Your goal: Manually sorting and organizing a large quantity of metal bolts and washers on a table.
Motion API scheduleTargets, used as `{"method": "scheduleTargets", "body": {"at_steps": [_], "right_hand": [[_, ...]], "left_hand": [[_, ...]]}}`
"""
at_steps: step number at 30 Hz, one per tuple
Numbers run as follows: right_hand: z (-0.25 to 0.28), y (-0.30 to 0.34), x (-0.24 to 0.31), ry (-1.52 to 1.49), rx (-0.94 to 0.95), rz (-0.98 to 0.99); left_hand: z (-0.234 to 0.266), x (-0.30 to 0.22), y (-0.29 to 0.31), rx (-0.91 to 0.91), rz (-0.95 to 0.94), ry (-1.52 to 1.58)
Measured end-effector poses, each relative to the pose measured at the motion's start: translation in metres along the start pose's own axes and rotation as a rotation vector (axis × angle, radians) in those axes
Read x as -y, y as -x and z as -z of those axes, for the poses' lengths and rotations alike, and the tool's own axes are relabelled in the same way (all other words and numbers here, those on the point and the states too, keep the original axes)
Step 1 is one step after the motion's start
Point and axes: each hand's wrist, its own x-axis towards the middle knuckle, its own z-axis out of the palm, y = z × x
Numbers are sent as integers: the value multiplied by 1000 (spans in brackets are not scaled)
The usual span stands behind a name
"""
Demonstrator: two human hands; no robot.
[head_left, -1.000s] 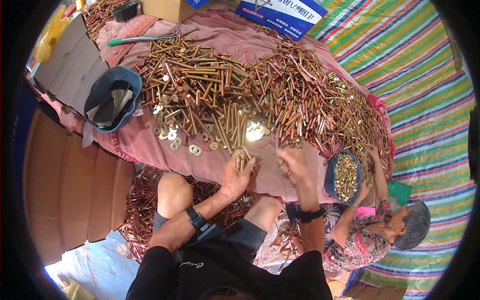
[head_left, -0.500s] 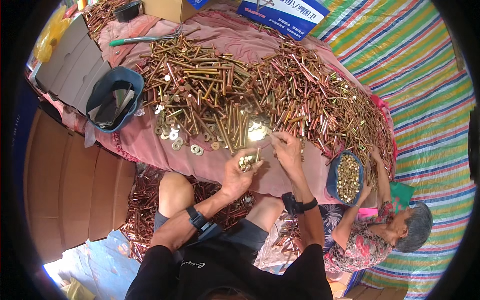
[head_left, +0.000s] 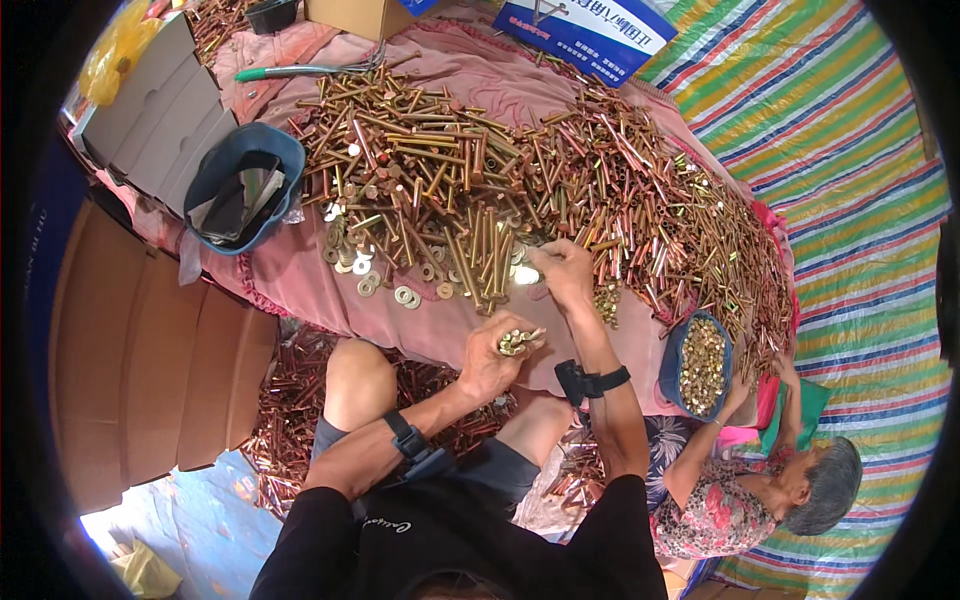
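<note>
My left hand (head_left: 492, 362) is closed around several brass-coloured fasteners (head_left: 517, 343), their ends facing up; whether they are bolts or nuts I cannot tell. Farther up and to the right, my right hand (head_left: 566, 272) has its fingers drawn together over a small heap of shiny washers (head_left: 526, 274). What its fingertips pinch, if anything, is too small to make out. Long copper-coloured bolts (head_left: 487, 262) stand and lean just left of those fingers. Loose flat washers (head_left: 406, 296) lie on the pink cloth (head_left: 330, 290). Beside my right wrist sits a small pile of brass-coloured pieces (head_left: 607, 303).
A large heap of bolts (head_left: 640, 190) spreads behind my hands. A blue basin (head_left: 292, 190) stands left; a blue tub (head_left: 668, 365) holding brass-coloured nuts stands right, near a co-worker (head_left: 740, 500). Cardboard (head_left: 150, 350) lines the left side. More bolts (head_left: 300, 400) lie below.
My right hand has moved up and slightly left, away from my left hand, to the washers. My left hand has turned and come slightly lower. The co-worker's hands have drawn closer.
</note>
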Motion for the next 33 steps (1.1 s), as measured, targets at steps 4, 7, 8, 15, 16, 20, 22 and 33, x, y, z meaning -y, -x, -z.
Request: {"method": "scheduleTargets", "body": {"at_steps": [4, 7, 8, 15, 16, 20, 22, 33], "right_hand": [[12, 16, 5, -106, 43, -35], [18, 25, -3, -135, 78, -43], [18, 28, -6, -135, 76, -44], [19, 40, -18, -104, 67, 111], [19, 41, -14, -85, 69, 97], [24, 40, -16, -181, -1, 18], [27, 40, -20, -193, -6, 9], [38, 66, -19, -459, 108, 94]], "left_hand": [[-1, 0, 6, -33, 74, -35], [-2, -4, 7, -63, 122, -4], [-2, -7, 8, -59, 142, 11], [0, -12, 5, 3, 72, -22], [1, -10, 6, 4, 76, -23], [-3, 2, 8, -11, 52, 26], [-5, 7, 8, -23, 53, 39], [-3, 12, 12, -36, 91, 40]]}}
